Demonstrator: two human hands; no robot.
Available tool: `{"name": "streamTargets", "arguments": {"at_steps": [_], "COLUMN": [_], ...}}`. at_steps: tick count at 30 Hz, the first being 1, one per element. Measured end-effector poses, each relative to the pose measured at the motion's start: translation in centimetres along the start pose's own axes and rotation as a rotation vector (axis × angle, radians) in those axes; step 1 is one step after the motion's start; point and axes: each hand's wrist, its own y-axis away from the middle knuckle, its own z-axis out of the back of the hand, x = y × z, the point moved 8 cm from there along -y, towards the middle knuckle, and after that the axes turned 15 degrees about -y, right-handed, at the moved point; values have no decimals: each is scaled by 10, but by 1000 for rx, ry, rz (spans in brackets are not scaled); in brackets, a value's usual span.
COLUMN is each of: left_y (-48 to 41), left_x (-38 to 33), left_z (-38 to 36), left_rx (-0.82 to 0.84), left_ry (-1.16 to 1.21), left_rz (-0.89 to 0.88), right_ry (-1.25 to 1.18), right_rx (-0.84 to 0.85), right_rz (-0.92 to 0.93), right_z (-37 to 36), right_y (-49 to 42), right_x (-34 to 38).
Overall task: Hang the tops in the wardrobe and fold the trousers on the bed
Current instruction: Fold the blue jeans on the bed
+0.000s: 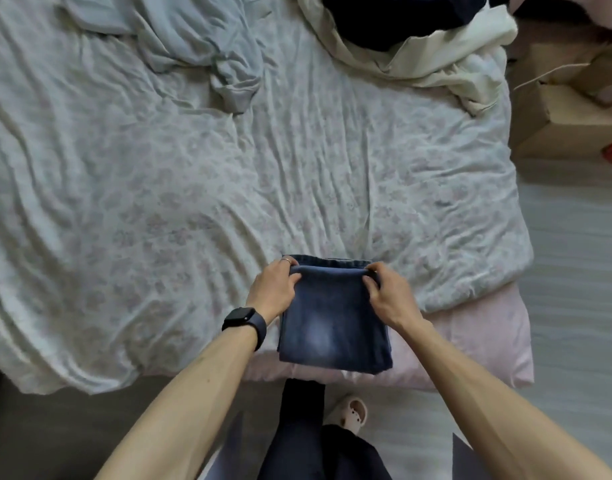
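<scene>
Left hand (273, 289), watch (240, 317) on wrist, and right hand (389, 294): each grips a far corner of the folded jeans (332, 327). Jeans: at the bed's (159, 185) near edge. Blue top (207, 46), cream garment (436, 64): crumpled at far side.

Light is soft, even and cool, with no single source evident. The bed sheet (193, 168) reads grey-white, its wrinkles only faintly shaded. A weak shadow lies under the jeans (332, 327) at 6 o'clock. No glare. The whole frame is slightly soft: sheet pattern smeared, cardboard box (567, 129) at 2 o'clock blurred. Wide-angle bend is strong: forearms stretch toward 7 and 5 o'clock. Floor (55, 427) at 8 o'clock dimmer.
</scene>
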Motion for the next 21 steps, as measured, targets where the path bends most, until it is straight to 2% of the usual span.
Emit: {"name": "streamTargets", "arguments": {"at_steps": [8,12,14,17,19,21], "left_y": [-78,-90,-90,-76,-48,-19], "left_x": [18,23,22,4,-15,-29], "left_z": [-58,-70,-75,-76,-89,-111], "left_rx": [94,84,24,-194,-271,-242], "left_ry": [-62,-117,-126,-294,-353,-393], "left_rz": [110,144,157,-7,-183,-304], "right_ry": [-26,-31,61,394,443,445], "right_rx": [-76,-118,-149,-229,-229,-148], "right_rz": [-135,-166,-130,100,248,275], "right_z": [-35,-37,-36,-38,-52,-76], "right_y": [-71,-78,-80,-67,-39,-10], "right_x": [-55,-66,-65,-43,-32,-37]}}
